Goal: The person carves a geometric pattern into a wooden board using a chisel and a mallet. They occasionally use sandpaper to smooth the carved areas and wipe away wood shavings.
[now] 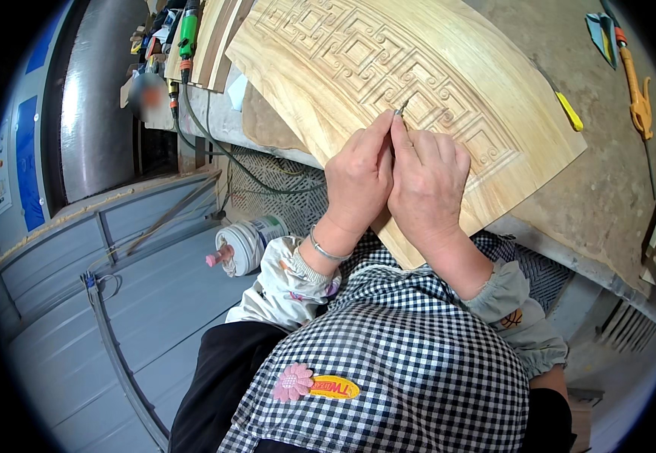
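Observation:
A pale wooden panel (305,98) lies across the worktable, its near corner reaching my checked apron. A band of carved, interlaced square scrollwork runs along it. Above the carving, my left hand (358,177) and my right hand (430,177) press side by side, closed, with thumbs and index fingers meeting at the front. A small pointed metal tool (402,107), dark and slender, sticks out from between the fingertips toward the carving. Its rear part is hidden by my hands, so its exact kind does not show.
A yellow-handled blade (568,112) lies at the panel's right edge. Farther right is an orange air blow gun (637,102). At the upper left, a green air tool (188,34) trails a dark hose (245,170). A white bucket (248,245) stands below the table's left side.

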A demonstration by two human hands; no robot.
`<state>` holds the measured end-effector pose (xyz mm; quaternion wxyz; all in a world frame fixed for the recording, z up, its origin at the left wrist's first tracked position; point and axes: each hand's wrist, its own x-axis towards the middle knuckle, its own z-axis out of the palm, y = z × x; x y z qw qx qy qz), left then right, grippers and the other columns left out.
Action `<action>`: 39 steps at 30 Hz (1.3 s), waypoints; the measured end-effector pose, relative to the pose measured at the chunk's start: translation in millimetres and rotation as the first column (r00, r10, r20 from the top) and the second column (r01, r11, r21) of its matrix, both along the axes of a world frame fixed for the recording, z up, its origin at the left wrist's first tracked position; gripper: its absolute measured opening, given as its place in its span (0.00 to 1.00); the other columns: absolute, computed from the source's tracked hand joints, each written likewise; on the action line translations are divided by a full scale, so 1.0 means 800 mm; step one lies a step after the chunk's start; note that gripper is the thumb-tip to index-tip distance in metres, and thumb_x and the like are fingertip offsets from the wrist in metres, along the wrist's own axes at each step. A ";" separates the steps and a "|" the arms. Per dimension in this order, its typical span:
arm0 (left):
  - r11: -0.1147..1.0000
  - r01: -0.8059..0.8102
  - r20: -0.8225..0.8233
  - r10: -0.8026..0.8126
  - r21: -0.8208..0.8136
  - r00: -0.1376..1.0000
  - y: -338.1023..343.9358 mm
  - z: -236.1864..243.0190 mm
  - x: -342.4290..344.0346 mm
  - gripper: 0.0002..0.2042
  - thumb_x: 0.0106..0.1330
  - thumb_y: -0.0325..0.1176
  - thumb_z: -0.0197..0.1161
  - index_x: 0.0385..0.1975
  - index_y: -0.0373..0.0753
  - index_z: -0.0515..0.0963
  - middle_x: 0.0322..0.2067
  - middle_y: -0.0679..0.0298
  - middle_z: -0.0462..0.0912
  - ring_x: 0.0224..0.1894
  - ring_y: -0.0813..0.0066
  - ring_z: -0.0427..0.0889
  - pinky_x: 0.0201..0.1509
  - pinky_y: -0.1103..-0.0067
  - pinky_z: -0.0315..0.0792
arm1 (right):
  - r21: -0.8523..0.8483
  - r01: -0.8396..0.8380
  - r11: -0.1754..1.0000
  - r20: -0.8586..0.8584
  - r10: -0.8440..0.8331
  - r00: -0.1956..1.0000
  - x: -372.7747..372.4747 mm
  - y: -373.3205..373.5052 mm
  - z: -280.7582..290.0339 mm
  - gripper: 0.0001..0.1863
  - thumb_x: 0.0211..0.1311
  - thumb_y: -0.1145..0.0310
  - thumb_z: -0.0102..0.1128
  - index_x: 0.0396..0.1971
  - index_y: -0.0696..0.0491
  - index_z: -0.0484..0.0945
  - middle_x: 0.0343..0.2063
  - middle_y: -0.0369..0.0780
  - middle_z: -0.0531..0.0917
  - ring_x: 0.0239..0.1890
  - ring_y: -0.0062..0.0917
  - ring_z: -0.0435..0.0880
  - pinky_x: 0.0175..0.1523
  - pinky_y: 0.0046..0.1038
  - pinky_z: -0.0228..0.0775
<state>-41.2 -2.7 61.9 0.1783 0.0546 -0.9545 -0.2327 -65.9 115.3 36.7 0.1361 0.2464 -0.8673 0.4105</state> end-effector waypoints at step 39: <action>0.999 0.044 -0.027 -0.045 -0.025 0.999 -0.013 0.002 -0.058 0.11 0.69 0.29 0.65 0.50 0.39 0.84 0.30 0.53 0.87 0.31 0.54 0.87 0.32 0.66 0.80 | 0.062 0.021 0.998 0.088 -0.027 0.996 0.001 0.002 0.016 0.33 0.51 0.73 0.61 0.62 0.60 0.78 0.46 0.39 0.81 0.48 0.35 0.76 0.55 0.40 0.63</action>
